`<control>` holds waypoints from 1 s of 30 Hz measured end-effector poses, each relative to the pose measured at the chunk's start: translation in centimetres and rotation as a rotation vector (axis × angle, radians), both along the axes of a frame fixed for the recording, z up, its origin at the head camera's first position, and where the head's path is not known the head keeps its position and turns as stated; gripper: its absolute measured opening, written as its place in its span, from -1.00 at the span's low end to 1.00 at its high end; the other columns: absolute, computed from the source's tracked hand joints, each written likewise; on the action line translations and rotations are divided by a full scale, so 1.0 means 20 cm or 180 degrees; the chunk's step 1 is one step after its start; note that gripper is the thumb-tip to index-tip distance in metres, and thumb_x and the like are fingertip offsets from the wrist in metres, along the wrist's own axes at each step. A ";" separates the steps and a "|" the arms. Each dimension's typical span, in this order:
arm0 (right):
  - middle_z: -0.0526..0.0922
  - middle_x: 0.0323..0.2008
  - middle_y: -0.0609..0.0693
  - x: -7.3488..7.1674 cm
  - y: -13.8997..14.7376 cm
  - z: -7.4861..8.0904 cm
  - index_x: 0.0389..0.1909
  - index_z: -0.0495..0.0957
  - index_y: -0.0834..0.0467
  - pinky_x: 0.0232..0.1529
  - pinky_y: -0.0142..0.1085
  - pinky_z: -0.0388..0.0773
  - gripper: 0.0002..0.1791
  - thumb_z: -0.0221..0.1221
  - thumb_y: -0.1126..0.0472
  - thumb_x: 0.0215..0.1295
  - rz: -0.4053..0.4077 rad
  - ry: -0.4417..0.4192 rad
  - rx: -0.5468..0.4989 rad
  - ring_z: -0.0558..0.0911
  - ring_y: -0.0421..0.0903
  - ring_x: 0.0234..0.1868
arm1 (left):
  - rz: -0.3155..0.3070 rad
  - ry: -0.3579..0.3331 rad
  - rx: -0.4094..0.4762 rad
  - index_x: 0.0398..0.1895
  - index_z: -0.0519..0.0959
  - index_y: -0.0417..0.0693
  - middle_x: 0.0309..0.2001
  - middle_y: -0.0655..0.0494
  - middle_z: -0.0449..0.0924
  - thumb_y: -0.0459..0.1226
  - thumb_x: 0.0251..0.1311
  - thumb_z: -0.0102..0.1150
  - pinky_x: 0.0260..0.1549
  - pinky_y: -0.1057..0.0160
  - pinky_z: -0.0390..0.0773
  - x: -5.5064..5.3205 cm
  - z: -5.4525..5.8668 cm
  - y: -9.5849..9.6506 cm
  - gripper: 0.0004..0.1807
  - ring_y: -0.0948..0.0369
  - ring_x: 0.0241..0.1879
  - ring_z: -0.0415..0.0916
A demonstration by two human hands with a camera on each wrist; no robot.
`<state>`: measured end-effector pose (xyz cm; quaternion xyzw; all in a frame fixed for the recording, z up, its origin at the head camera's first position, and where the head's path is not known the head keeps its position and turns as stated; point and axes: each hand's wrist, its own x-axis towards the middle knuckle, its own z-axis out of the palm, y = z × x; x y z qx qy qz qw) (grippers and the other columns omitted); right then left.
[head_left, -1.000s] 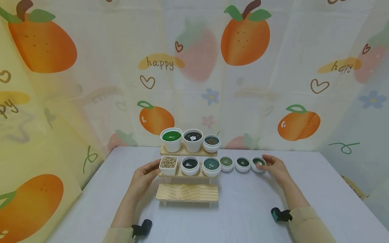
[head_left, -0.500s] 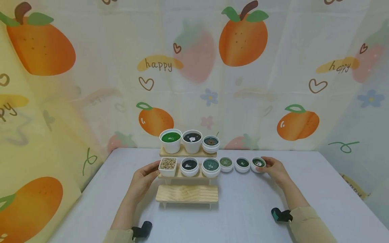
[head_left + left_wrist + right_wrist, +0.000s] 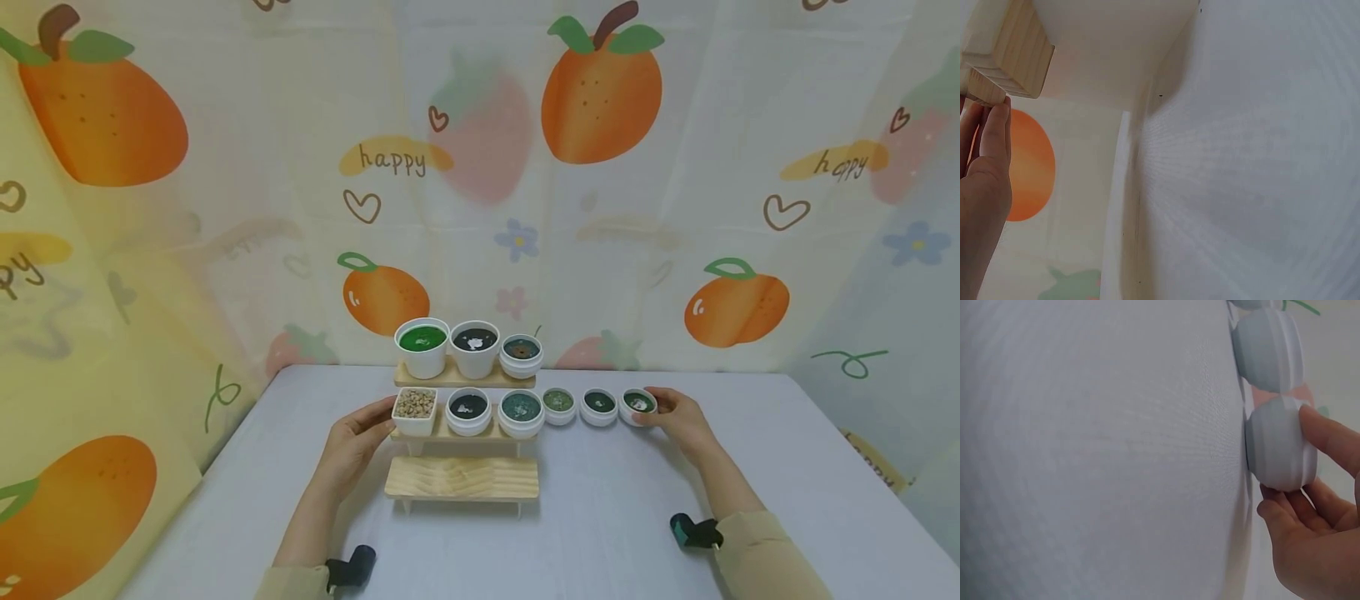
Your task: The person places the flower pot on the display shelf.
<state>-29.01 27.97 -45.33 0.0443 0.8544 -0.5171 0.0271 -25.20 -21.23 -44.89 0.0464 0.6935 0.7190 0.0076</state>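
Note:
My left hand (image 3: 347,448) grips the left end of the middle tier of a wooden step stand (image 3: 462,477), its thumb and fingers at the board's end in the left wrist view. Right beside those fingertips sits a square white cup (image 3: 414,423) filled with pale beige bits. My right hand (image 3: 681,421) holds a small round white cup (image 3: 1282,447) between thumb and fingers. Dark green contents with a whitish patch show in it. This cup ends a row on the white table, left of which come a dark-filled cup (image 3: 598,415) and a green-filled cup (image 3: 558,412).
On the middle tier are two round cups, one dark (image 3: 469,425) and one teal (image 3: 521,427). The top tier bears a tall green-filled cup (image 3: 423,358), a tall dark-filled cup (image 3: 476,360) and a low cup (image 3: 521,365). A fruit-printed cloth (image 3: 622,208) hangs behind the table.
The right fingers have drawn back slightly from over the end cup's rim, so more of its contents shows. The left hand and the cups stay put; the head view has shifted a little.

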 end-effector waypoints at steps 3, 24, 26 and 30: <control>0.42 0.30 0.40 0.00 0.00 0.00 0.37 0.27 0.40 -0.17 -0.73 0.38 -0.21 0.36 0.21 0.18 -0.0039 0.0034 0.0040 0.52 0.04 0.17 | -0.0002 -0.0002 0.0004 0.36 0.28 -0.46 -0.05 0.52 0.63 -0.43 0.30 0.12 0.06 0.56 0.56 0.00 0.00 0.00 -0.42 0.49 0.03 0.54; 0.35 0.36 0.36 -0.02 0.00 0.05 0.42 0.23 0.34 0.17 -0.26 0.42 -0.19 0.32 0.10 0.24 -0.0245 0.0104 0.0182 0.40 0.16 0.27 | 0.0010 -0.0026 0.0024 0.37 0.28 -0.44 -0.06 0.53 0.63 -0.43 0.29 0.12 0.07 0.56 0.56 0.00 -0.01 0.00 -0.41 0.50 0.03 0.55; 0.37 0.36 0.36 -0.02 -0.01 0.07 0.41 0.24 0.33 0.13 -0.34 0.42 -0.19 0.32 0.09 0.23 -0.0250 0.0143 0.0238 0.41 0.16 0.27 | 0.0015 -0.0027 0.0033 0.37 0.29 -0.44 -0.06 0.52 0.63 -0.43 0.29 0.12 0.07 0.56 0.56 0.00 -0.01 0.00 -0.42 0.49 0.03 0.55; 0.39 0.35 0.35 -0.01 -0.02 0.10 0.41 0.25 0.33 0.08 -0.41 0.43 -0.19 0.33 0.09 0.22 -0.0224 0.0205 0.0272 0.44 0.17 0.28 | 0.0019 -0.0005 0.0055 0.36 0.29 -0.45 -0.06 0.51 0.64 -0.43 0.29 0.13 0.06 0.55 0.56 0.00 -0.01 0.00 -0.42 0.49 0.03 0.56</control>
